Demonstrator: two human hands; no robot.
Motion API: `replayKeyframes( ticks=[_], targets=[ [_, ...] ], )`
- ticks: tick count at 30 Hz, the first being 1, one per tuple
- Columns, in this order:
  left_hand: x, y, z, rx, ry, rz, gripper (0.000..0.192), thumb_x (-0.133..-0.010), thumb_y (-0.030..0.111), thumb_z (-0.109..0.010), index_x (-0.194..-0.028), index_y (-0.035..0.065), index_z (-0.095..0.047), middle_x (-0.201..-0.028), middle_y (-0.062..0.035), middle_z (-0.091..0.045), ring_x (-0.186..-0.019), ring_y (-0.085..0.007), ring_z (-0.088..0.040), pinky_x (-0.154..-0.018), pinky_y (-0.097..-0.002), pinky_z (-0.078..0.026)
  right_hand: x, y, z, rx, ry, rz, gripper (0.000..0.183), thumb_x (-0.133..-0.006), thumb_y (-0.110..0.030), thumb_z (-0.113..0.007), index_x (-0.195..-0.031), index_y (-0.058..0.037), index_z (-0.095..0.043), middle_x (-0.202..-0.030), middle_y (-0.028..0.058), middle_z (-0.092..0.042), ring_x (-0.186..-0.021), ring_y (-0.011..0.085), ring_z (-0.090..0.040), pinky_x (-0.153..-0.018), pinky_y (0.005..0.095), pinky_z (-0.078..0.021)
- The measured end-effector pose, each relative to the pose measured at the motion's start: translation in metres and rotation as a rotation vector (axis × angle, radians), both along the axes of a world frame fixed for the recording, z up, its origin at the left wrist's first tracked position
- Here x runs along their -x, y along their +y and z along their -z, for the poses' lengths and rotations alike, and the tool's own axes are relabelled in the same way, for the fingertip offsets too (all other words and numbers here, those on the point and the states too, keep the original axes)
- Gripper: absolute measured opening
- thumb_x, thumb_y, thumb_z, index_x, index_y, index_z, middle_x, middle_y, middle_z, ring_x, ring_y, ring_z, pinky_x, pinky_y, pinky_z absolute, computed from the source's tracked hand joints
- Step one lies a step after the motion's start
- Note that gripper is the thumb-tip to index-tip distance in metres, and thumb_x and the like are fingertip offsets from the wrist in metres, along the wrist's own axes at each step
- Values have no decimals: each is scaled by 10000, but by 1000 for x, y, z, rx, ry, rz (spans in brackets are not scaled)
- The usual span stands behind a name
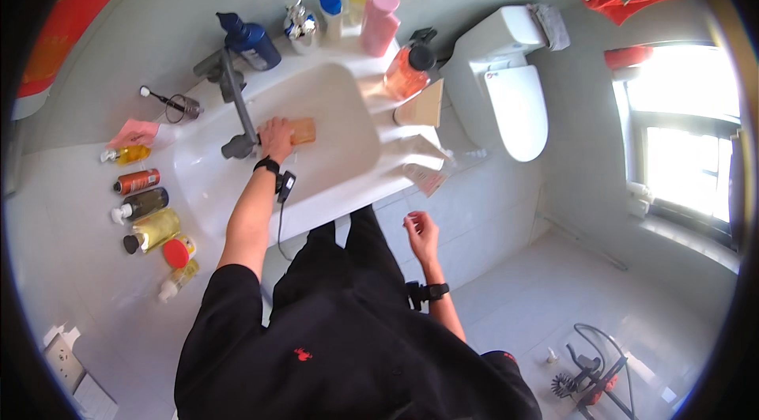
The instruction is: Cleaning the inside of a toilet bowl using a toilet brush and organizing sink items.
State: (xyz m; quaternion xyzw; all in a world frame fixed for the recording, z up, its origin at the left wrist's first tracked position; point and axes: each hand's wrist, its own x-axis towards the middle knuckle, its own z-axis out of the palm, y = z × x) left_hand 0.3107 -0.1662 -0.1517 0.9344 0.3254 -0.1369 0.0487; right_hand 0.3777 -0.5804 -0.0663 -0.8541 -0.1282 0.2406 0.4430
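My left hand [276,137] is down in the white washbasin [350,94], below the arm of the dark grey faucet [238,100]. Its fingers grip one end of a pale orange, block-shaped object [303,131], whose exact kind is not clear. My right hand [422,233] hangs in the air beyond the basin's front edge, off to the right. Its fingers are loosely bent and slightly apart, and I see nothing held in them. Nearest to that hand, a cream-coloured tube [424,178] lies on the basin's right ledge, sticking out past the rim.
Along the back ledge stand a navy pump bottle [254,43], a silver bottle [302,27] and a pink bottle [379,26]. An orange jar [408,71] is at the right. Several bottles line the left side, including a yellow one [155,229]. The toilet [517,112] stands beyond.
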Motion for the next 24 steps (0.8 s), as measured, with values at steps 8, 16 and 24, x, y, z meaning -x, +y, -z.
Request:
replayKeyframes(
  ticks=[8, 16, 24],
  targets=[
    [17, -41, -77, 336, 91, -145, 640, -589, 475, -751, -1027, 24, -632, -1050, -180, -593, -971, -317, -600, -780, -399, -514, -17, 29, -30, -53, -53, -94, 151, -843, -138, -640, -901, -4, -601, -668, 106, -640, -530, 163, -585, -510, 291, -445],
    [93, -28, -202, 370, 213, -62, 490, -535, 429, -760, -804, 25, -688, -882, -166, -640, -784, -343, -646, -708, -404, -529, -6, 124, -73, -114, -2, -570, 158, -830, -129, -643, -939, -26, -594, -719, 103, -649, -553, 207, -597, -520, 313, -461],
    [101, 56, -301, -184, -1, 86, 337, -526, 215, -824, -761, 49, -649, -847, -119, -621, -847, -293, -622, -713, -416, -477, -5, 125, -61, -96, -11, -654, 155, -824, -131, -647, -933, -37, -593, -682, 86, -645, -516, 195, -588, -517, 310, -460]
  ],
)
